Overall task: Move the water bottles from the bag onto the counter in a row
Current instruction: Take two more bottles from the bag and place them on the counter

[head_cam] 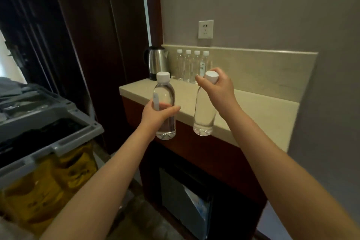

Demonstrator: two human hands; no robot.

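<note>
at the front edge of the counter (263, 111), holding two clear, white-capped water bottles upright in the air, side by side and apart. gripping the left bottle (165, 93) round its middle with the left hand (155, 112), fingers curled about the body and thumb laid across the front. pinching the right bottle (204, 115) at its cap with the right hand (216, 88), fingers bent over the top, the body hanging free below. both bases down past the counter's lip, resting on nothing. at the back of the counter, against the backsplash (253, 68), a row of four bottles (188, 64) standing upright and close together, with a steel kettle (156, 62) just to their left in the corner. on the wall above, a wall socket (205, 29). down at the left, a grey cart (78, 139) with a yellow bag (48, 181) hung in its frame; contents of the bag impossible to tell.
</note>
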